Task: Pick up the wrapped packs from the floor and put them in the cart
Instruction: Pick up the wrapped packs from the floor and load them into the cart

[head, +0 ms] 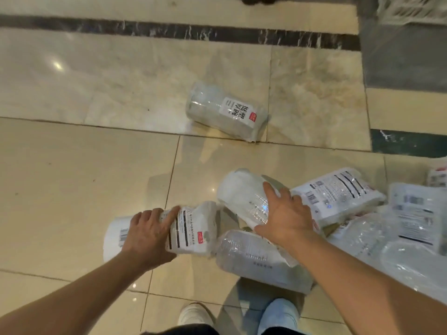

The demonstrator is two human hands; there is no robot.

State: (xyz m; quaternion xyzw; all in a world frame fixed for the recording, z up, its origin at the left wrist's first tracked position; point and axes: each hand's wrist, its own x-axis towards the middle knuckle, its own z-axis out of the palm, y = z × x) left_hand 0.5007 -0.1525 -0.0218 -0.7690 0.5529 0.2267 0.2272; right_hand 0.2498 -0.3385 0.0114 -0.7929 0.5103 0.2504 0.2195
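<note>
Packs: several wrapped packs are seen on the tiled floor (72,165); most are heaped at lower right, and one far pack (225,111) lies alone, well apart, near the dark marble stripe (169,31).
Left pack: a labelled pack (191,229) with a barcode end lies on its side, just beside the heap.
Right pack: an upper pack (244,195) is tilted across a clear lower pack (256,257) and leans toward a flat printed pack (338,192).
Left hand: the left hand (147,234) is laid over the labelled pack, fingers spread around its top; a closed grip is not yet shown.
Right hand: the right hand (285,215) is pressed on the upper pack with open fingers; it cannot be told whether the pack is lifted.
Handling: the packs are judged light and squashy, with a thin, glossy film that is likely slippery and crinkles easily; the contents appear to be stacked clear plastic ware, so some crushing under a hard squeeze is to be expected.
Where to hold: each pack is best taken around its middle, across the short width, so that the ends do not sag; loose film tails should be avoided.
Cart: no cart can be clearly made out; a grey unit (401,56) stands at upper right.
Surroundings: shoes and jeans (278,315) are seen at the bottom edge.
</note>
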